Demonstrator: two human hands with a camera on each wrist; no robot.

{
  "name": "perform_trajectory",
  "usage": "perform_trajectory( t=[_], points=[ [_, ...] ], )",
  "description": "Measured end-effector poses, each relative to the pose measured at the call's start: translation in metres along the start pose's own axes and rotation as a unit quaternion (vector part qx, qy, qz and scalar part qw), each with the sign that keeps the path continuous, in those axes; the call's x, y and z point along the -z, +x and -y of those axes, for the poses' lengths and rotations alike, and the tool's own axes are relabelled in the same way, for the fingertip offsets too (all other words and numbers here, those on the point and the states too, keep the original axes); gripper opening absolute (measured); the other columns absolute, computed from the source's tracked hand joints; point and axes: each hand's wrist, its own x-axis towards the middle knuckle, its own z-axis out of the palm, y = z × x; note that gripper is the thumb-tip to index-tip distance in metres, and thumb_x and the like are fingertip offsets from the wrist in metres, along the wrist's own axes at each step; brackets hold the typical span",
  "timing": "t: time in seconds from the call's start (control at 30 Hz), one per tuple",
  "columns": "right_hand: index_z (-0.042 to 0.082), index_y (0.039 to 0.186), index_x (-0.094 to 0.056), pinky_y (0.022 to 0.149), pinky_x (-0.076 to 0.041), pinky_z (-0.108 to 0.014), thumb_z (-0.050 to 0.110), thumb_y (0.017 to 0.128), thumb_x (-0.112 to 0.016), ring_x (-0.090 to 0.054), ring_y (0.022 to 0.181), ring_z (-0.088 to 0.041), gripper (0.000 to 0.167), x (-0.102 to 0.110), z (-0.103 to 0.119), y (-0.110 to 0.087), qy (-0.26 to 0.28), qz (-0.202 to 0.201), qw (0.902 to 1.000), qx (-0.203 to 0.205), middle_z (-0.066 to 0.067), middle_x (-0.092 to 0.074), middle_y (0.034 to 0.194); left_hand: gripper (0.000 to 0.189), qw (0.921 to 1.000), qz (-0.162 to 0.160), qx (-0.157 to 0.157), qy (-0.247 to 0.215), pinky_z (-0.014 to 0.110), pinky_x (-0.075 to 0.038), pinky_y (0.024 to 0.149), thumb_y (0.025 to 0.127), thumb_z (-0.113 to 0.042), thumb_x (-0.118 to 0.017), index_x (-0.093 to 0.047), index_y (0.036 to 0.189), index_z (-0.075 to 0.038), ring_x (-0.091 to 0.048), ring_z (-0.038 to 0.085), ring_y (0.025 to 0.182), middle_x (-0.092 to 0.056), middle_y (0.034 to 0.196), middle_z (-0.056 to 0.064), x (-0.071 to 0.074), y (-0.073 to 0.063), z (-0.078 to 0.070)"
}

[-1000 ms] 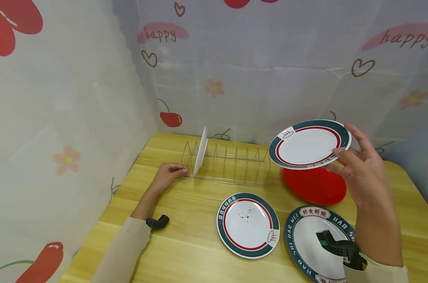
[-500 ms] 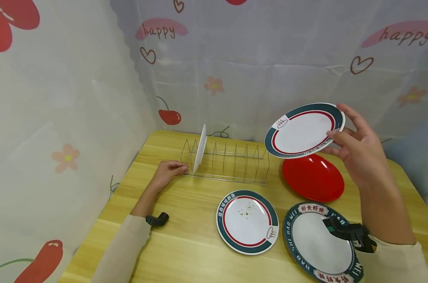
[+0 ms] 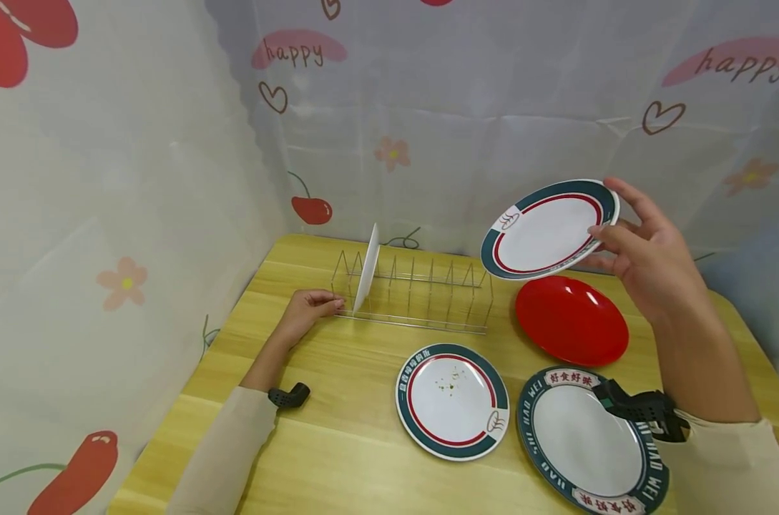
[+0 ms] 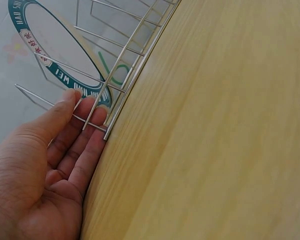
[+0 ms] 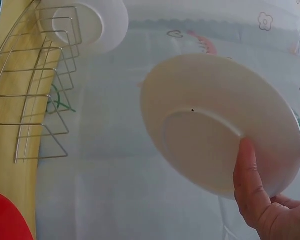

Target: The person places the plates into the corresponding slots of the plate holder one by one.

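Presently, we hold the green-rimmed plate (image 3: 546,232) up in our right hand (image 3: 653,261), clamped at its right edge with the thumb on the upper face and fingers underneath. It is tilted in the air, its face turned partly toward us, higher than the red dish (image 3: 571,322) and to the right of the wire rack (image 3: 411,325), apart from both. From the right wrist view we see its pale underside, marked by a small dark spot. Our left hand (image 3: 307,312) pinches the left end of the wire rack between thumb and fingertips, low at the near corner. Just beside those fingers a white plate (image 3: 366,268) stands on edge in a slot; the left wrist view shows us its green lettered rim. Nearer to us on the wooden table (image 3: 337,443), a speckled plate (image 3: 476,411) lies flat, greenish bits (image 3: 451,386) on its white middle. To its right we find a larger lettered plate (image 3: 585,443), its rim partly covered in the head view by the black device (image 3: 640,410) at our right wrist.
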Motion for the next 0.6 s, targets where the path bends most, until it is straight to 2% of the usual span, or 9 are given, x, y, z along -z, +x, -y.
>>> perform_trajectory(
  t=[0.13,0.37,0.6],
  points=[
    [0.026,0.159,-0.034,0.072,-0.061,-0.026,0.006,0.101,-0.061,-0.068,0.096,-0.015,0.067,-0.002,0.0,0.006,-0.016,-0.001,0.9998,-0.007,-0.009,-0.046,0.137,0.023,1.0,0.0,-0.004,0.001,0.033,-0.061,0.085,0.097,-0.013,-0.071,-0.075,0.11,0.005,-0.074,0.021,0.095,-0.076,0.106,0.014,0.0,0.001,0.001],
    [0.031,0.159,-0.033,0.074,-0.06,-0.023,0.013,0.1,-0.065,-0.069,0.098,-0.012,0.07,-0.004,-0.003,0.019,-0.056,0.002,0.9976,-0.041,-0.016,-0.035,0.15,0.025,1.0,-0.003,0.001,0.0,0.033,-0.061,0.085,0.096,-0.014,-0.072,-0.075,0.11,0.006,-0.074,0.019,0.095,-0.075,0.108,0.014,-0.001,0.001,-0.001],
    [0.029,0.16,-0.031,0.074,-0.061,-0.025,0.015,0.101,-0.065,-0.07,0.091,-0.014,0.069,0.0,-0.012,0.033,-0.058,0.024,0.9945,-0.084,-0.012,-0.044,0.141,0.024,1.0,-0.002,0.003,-0.001,0.033,-0.061,0.085,0.096,-0.012,-0.072,-0.074,0.111,0.007,-0.074,0.019,0.093,-0.075,0.107,0.018,-0.001,0.001,-0.002]
  ],
)
